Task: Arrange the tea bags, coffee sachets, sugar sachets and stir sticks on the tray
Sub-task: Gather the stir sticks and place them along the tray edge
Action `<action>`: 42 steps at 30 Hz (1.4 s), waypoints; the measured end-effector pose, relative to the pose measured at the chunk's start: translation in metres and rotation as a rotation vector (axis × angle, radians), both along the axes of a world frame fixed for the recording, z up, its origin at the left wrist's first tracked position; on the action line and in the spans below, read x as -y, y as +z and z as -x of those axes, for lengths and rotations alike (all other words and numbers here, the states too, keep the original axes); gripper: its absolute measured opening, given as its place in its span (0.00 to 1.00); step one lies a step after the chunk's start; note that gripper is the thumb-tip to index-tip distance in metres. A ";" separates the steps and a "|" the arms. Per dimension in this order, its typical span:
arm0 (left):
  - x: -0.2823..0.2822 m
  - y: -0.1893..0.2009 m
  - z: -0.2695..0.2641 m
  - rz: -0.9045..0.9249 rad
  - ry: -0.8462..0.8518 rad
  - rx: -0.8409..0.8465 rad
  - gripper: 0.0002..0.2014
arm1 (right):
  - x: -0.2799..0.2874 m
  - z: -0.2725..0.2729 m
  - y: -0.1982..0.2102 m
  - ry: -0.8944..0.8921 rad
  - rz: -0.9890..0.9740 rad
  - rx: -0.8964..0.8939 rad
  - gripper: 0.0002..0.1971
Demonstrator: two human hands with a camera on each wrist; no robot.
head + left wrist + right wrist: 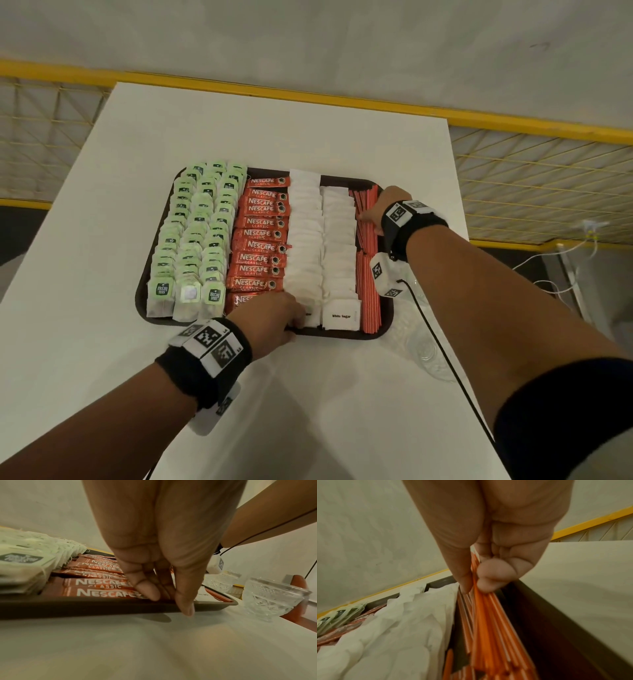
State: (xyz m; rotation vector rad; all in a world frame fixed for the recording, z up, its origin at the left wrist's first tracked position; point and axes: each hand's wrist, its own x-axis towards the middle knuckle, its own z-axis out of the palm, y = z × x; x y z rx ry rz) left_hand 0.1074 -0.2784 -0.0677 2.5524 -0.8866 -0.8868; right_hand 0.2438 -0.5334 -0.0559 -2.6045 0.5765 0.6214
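A dark brown tray point(141, 298) on the white table holds rows of green-tagged tea bags point(195, 233), red Nescafe coffee sachets point(262, 236), white sugar sachets point(337, 240) and orange stir sticks point(369, 294) along its right side. My left hand point(298, 322) is at the tray's front rim point(68, 607). Its fingers point(149, 595) reach inside onto the nearest sachets and its thumb sits outside the rim, pinching it. My right hand point(368, 216) is over the far right of the tray. In the right wrist view it pinches a bundle of stir sticks point(489, 622) between thumb and curled fingers.
Clear patterned glass bowls point(271, 597) stand on the table just right of the tray, under my right forearm point(428, 349). A black cable runs along that arm. The table's right edge is close; a yellow railing with mesh point(548, 164) lies beyond.
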 end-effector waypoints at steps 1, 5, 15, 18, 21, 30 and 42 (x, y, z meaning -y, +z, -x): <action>0.000 0.000 0.000 0.003 0.002 -0.002 0.10 | 0.000 0.000 0.001 0.001 0.015 -0.003 0.20; 0.000 -0.001 0.002 0.015 0.002 0.007 0.10 | 0.000 0.000 0.004 -0.022 0.072 0.015 0.19; -0.014 0.010 0.008 0.097 0.095 0.018 0.10 | -0.009 0.037 0.023 -0.099 0.028 0.112 0.15; -0.031 0.025 0.003 0.199 0.254 0.067 0.06 | -0.030 0.062 0.025 -0.074 0.053 0.094 0.17; -0.059 0.033 -0.009 0.220 0.355 0.156 0.05 | -0.046 0.092 0.020 -0.064 0.085 0.094 0.20; -0.170 0.001 -0.027 0.040 0.867 0.302 0.16 | -0.081 0.157 0.000 0.009 0.268 -0.149 0.14; -0.213 -0.034 -0.012 0.238 1.042 -0.056 0.14 | -0.099 0.167 -0.008 -0.243 0.258 -0.123 0.18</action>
